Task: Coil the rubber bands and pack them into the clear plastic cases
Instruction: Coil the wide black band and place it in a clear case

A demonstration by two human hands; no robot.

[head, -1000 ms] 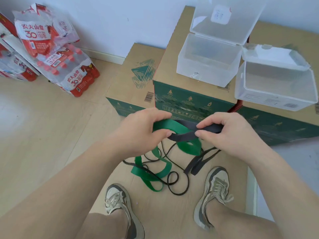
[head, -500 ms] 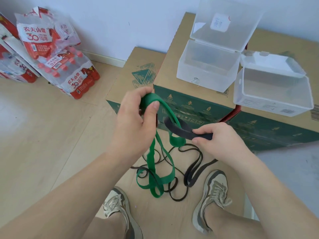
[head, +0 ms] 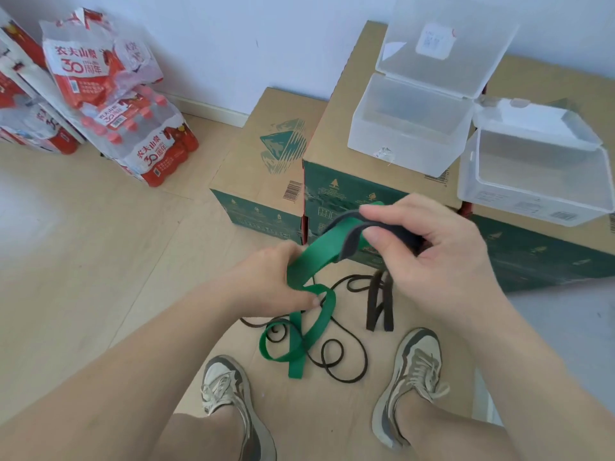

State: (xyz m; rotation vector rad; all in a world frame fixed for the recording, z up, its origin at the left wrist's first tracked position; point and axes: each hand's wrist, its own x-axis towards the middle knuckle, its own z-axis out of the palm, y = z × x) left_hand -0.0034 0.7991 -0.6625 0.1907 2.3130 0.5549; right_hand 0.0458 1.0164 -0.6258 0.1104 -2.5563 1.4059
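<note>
A wide green rubber band (head: 312, 257) runs between my two hands and trails in loops down to the floor. My left hand (head: 266, 281) grips its lower stretch. My right hand (head: 422, 247) pinches a wide black band (head: 396, 232) together with the green band's upper end. The black band's loose part (head: 379, 304) hangs toward the floor. A thin black band (head: 346, 364) lies tangled on the cardboard between my shoes. Two clear plastic cases stand open and empty on the boxes: one (head: 406, 134) at centre right, one (head: 539, 181) at far right.
Green-sided cardboard boxes (head: 266, 161) stand against the wall ahead. Shrink-wrapped packs of red-capped bottles (head: 133, 128) are stacked at the left on the wooden floor. My two shoes (head: 229, 390) rest on a flat cardboard sheet below.
My left hand dropped from high on the green band to a lower grip. My right hand rose and now holds both bands' ends together, folding green over black.
</note>
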